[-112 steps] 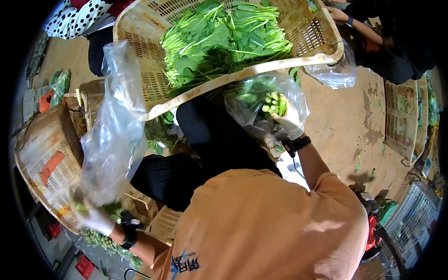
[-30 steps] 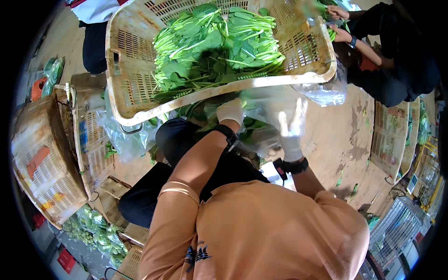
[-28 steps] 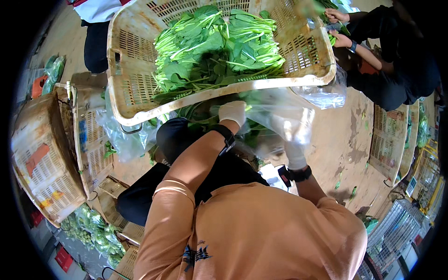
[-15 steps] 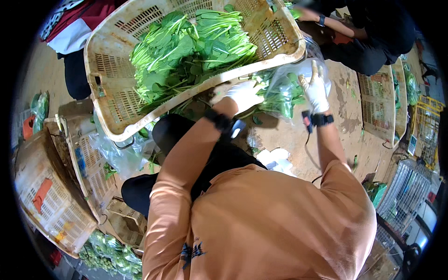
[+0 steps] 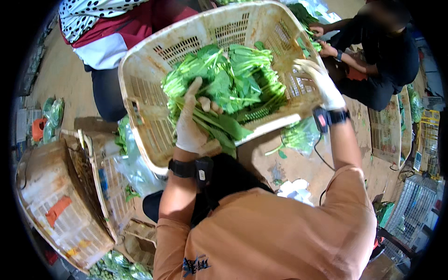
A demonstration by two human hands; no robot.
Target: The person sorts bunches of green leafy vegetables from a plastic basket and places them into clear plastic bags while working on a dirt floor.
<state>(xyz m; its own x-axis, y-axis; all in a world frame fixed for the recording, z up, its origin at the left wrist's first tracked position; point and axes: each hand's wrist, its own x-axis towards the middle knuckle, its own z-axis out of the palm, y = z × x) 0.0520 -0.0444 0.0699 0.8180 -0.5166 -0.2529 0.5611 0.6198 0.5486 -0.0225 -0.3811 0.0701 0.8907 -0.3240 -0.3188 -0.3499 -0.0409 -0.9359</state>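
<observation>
A large beige plastic basket (image 5: 140, 107) tilts toward me, holding a heap of leafy greens (image 5: 228, 77). My left hand (image 5: 190, 125), in a white glove with a black wrist device, reaches over the near rim and closes around a bunch of green stems. My right hand (image 5: 323, 85), also gloved, grips the basket's right rim. Below the basket, a clear plastic bag with greens in it (image 5: 298, 136) lies on the ground, apart from both hands.
A person in a red and polka-dot top (image 5: 116, 28) stands behind the basket at left. Another person in dark clothes (image 5: 382, 56) handles greens at upper right. Stacked crates (image 5: 60, 205) stand at left, flat crates (image 5: 387, 130) at right, bagged greens (image 5: 116, 268) by my feet.
Both hands were holding the clear bag of greens under the basket. The bag now lies on the ground; my left hand has gone into the basket and my right onto its rim.
</observation>
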